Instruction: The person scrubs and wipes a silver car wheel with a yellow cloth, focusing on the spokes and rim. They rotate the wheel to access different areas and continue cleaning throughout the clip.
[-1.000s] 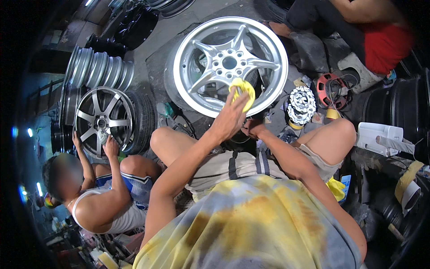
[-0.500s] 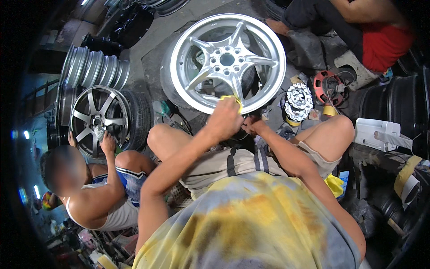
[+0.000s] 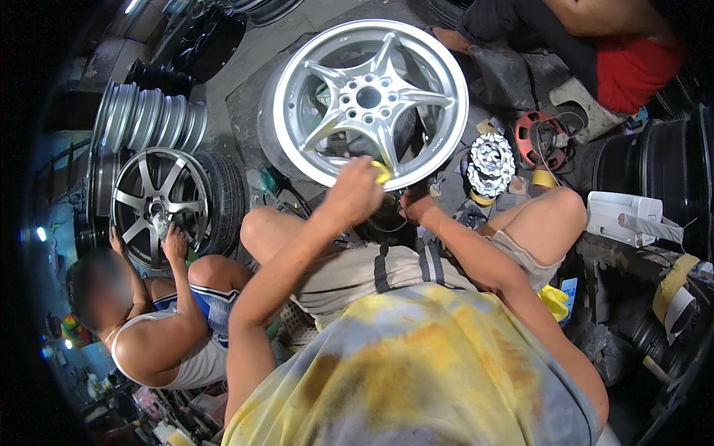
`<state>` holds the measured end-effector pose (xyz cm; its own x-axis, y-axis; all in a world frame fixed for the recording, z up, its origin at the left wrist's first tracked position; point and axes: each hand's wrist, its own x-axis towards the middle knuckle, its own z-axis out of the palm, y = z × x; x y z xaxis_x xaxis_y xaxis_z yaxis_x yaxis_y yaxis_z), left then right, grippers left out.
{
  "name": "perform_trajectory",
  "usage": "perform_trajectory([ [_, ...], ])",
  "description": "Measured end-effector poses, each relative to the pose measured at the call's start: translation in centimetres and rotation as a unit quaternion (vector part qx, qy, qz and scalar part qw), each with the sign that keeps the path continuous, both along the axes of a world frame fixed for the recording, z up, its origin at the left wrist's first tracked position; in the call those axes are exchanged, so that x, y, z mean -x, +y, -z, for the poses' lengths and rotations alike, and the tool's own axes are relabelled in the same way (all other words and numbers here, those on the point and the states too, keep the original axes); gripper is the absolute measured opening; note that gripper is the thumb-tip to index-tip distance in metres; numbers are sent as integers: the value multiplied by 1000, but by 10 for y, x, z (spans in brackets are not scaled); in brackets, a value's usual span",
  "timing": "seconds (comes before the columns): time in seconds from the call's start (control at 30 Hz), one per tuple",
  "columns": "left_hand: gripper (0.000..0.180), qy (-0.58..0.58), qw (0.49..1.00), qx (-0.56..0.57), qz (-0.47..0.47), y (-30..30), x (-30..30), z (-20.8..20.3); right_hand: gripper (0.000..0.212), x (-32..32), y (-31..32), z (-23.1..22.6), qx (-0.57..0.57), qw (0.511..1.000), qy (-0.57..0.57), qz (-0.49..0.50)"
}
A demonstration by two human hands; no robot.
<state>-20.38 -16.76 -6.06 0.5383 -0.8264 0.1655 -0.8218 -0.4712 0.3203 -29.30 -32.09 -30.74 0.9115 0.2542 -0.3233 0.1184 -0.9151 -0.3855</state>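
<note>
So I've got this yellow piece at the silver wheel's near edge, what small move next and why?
Perhaps slide the left hand a little along the near edge of the silver wheel: it holds the yellow piece there, and the right hand is close by at that edge.

You have bright, whitish light on the silver wheel (image 3: pixel 410 99), with pale glare around its outer edge, while your right hand (image 3: pixel 418 205) sits in shadow. Your left hand (image 3: pixel 355 191) looks slightly smeared. A small lamp (image 3: pixel 41 233) glows at far left amid bluish dimness. Your fisheye view curves outward into black corners, and the co-worker's head (image 3: pixel 103 288) is blurred.
</note>
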Motion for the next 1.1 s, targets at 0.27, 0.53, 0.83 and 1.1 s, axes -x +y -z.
perform_trajectory([
  [0.27, 39, 77, 994, 59, -53, -94, 36, 12, 29, 25, 8, 6, -100, 985, -125, -70],
  [0.53, 35, 150, 988, 10, 25, 1, 6, -19, 29, 3, -1, -42, 46, 991, 68, -108],
  [0.83, 33, 170, 956, -194, -138, 30, -32, -97, 47, 2, -6, -71, 13, 997, 59, -57],
  [1.1, 78, 219, 921, -293, -136, -6, 20, -36, 27, 19, -2, -35, 26, 988, -114, -105],
])
